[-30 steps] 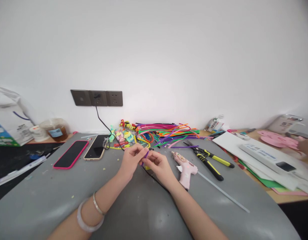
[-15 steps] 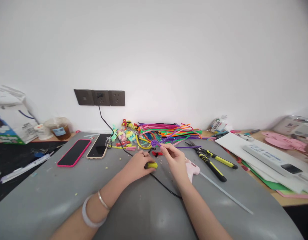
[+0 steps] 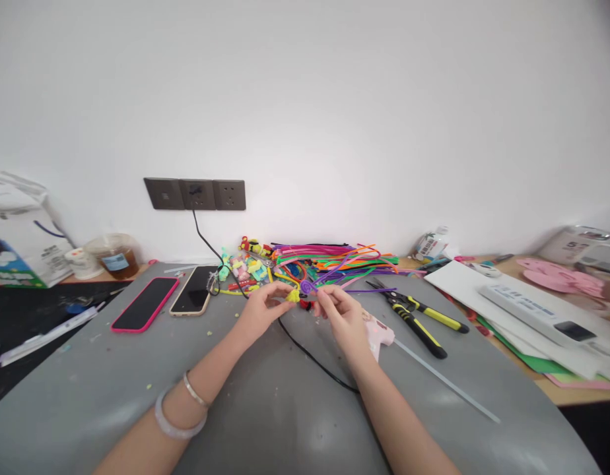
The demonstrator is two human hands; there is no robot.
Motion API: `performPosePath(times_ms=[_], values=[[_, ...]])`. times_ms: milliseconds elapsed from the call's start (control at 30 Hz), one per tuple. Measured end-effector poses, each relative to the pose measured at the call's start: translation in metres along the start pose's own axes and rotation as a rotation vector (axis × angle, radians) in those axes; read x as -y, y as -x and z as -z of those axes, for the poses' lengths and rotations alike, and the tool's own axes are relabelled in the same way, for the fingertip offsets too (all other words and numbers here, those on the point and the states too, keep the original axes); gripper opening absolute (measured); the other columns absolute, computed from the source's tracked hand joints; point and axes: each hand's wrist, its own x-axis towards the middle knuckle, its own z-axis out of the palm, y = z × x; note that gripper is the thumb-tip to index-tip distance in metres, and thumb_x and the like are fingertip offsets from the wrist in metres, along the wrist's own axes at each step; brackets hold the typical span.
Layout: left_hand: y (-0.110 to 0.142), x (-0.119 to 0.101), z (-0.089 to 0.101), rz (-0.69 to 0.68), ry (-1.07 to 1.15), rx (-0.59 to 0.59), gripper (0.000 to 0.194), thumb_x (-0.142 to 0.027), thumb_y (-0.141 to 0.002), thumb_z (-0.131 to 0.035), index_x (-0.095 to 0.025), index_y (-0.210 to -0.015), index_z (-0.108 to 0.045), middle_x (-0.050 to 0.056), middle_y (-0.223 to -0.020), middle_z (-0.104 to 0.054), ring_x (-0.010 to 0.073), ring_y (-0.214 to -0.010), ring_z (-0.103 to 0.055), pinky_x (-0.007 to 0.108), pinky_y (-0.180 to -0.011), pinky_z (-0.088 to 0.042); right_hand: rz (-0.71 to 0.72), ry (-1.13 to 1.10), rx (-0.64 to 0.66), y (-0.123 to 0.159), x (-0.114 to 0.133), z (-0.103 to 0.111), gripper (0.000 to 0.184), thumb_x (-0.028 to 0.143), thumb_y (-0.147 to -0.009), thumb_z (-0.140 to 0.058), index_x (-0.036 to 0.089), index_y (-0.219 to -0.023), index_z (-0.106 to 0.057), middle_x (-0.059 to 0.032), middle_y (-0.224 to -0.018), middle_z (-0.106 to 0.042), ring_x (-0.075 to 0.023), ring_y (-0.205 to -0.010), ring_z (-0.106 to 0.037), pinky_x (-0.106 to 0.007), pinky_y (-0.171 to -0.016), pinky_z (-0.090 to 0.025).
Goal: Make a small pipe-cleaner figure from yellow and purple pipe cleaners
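My left hand [image 3: 264, 310] pinches a small yellow pipe-cleaner piece [image 3: 293, 295] with dark parts between thumb and fingertips. Level with it, my right hand [image 3: 345, 324] has thumb and forefinger closed on a purple pipe cleaner wound into a flat spiral [image 3: 307, 287]. Spiral and yellow piece are side by side; whether they touch I cannot tell. Some red [image 3: 306, 305] shows below the spiral. Partly behind my right wrist lies a pink glue gun [image 3: 381, 336], a clear glue stick [image 3: 446, 379] running out from its back.
Colourful pipe cleaners [image 3: 335, 258] are heaped by the wall, small craft figures [image 3: 255, 246] to their left. Pliers [image 3: 418, 322] lie right of the glue gun. Two phones [image 3: 145, 305] are on the left. A black cable [image 3: 315, 359] crosses the grey mat. Paper sheets [image 3: 456, 284] lie at right.
My hands came apart, the right with the purple spiral. My left hand lowered over the yellow piece at the mat, then lifted it beside the spiral.
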Motion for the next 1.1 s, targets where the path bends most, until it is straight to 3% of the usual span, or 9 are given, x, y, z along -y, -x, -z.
performPosePath(times_ms=[100, 200, 367, 533, 667, 833, 1100], values=[[0.001, -0.003, -0.002, 0.013, 0.063, -0.002, 0.032, -0.038, -0.071, -0.078, -0.016, -0.092, -0.067, 0.007, -0.094, -0.071, 0.0184, -0.083, -0.067, 0.028, -0.073, -0.052, -0.014, 0.007, 0.088, 0.002, -0.002, -0.002, 0.032, 0.047, -0.090, -0.056, 0.020, -0.073, -0.057, 0.0034, -0.053, -0.051, -0.0124, -0.049, -0.045, -0.025, -0.051, -0.038], [0.001, -0.004, -0.003, 0.040, 0.073, 0.013, 0.033, -0.039, -0.072, -0.078, -0.016, -0.093, -0.067, 0.006, -0.094, -0.071, 0.0157, -0.073, -0.066, 0.026, -0.065, -0.050, 0.012, 0.051, 0.093, 0.003, -0.004, -0.004, 0.029, 0.043, -0.091, -0.056, 0.020, -0.073, -0.059, 0.0033, -0.055, -0.050, -0.0125, -0.051, -0.047, -0.025, -0.052, -0.039], [0.002, -0.001, -0.003, 0.072, 0.108, 0.032, 0.037, -0.041, -0.073, -0.077, -0.018, -0.099, -0.065, 0.008, -0.105, -0.069, 0.0206, -0.082, -0.071, 0.027, -0.065, -0.052, 0.073, 0.126, 0.036, 0.005, -0.004, -0.004, 0.021, 0.035, -0.090, -0.057, 0.019, -0.078, -0.064, 0.0018, -0.060, -0.057, -0.0141, -0.057, -0.053, -0.026, -0.057, -0.042], [0.003, -0.004, -0.002, 0.104, 0.138, 0.037, 0.037, -0.041, -0.075, -0.076, -0.018, -0.102, -0.066, 0.010, -0.115, -0.067, 0.0204, -0.085, -0.072, 0.028, -0.069, -0.055, 0.089, 0.190, 0.007, 0.006, -0.005, -0.003, 0.018, 0.030, -0.091, -0.056, 0.019, -0.079, -0.064, 0.0005, -0.062, -0.061, -0.0157, -0.060, -0.056, -0.027, -0.059, -0.042], [0.004, -0.010, -0.004, 0.125, 0.171, 0.040, 0.042, -0.041, -0.070, -0.080, -0.017, -0.103, -0.066, 0.009, -0.112, -0.069, 0.0209, -0.090, -0.070, 0.030, -0.074, -0.056, 0.091, 0.215, -0.013, 0.006, -0.006, -0.003, 0.017, 0.030, -0.089, -0.056, 0.020, -0.078, -0.064, 0.0009, -0.062, -0.061, -0.0155, -0.058, -0.055, -0.027, -0.057, -0.042], [0.004, -0.013, -0.006, 0.192, 0.206, 0.030, 0.049, -0.051, -0.066, -0.081, -0.017, -0.098, -0.066, 0.007, -0.102, -0.070, 0.0197, -0.082, -0.070, 0.029, -0.069, -0.057, 0.117, 0.345, -0.016, 0.008, -0.008, -0.002, 0.015, 0.027, -0.088, -0.056, 0.020, -0.079, -0.065, 0.0007, -0.062, -0.060, -0.0164, -0.059, -0.053, -0.027, -0.058, -0.039], [0.006, -0.013, -0.007, 0.168, 0.140, 0.035, 0.037, -0.046, -0.076, -0.074, -0.017, -0.098, -0.068, 0.005, -0.089, -0.072, 0.0193, -0.085, -0.068, 0.027, -0.070, -0.052, 0.169, 0.402, 0.010, 0.010, -0.005, -0.005, 0.015, 0.025, -0.089, -0.054, 0.022, -0.080, -0.065, 0.0008, -0.062, -0.062, -0.0174, -0.060, -0.053, -0.028, -0.062, -0.041]])
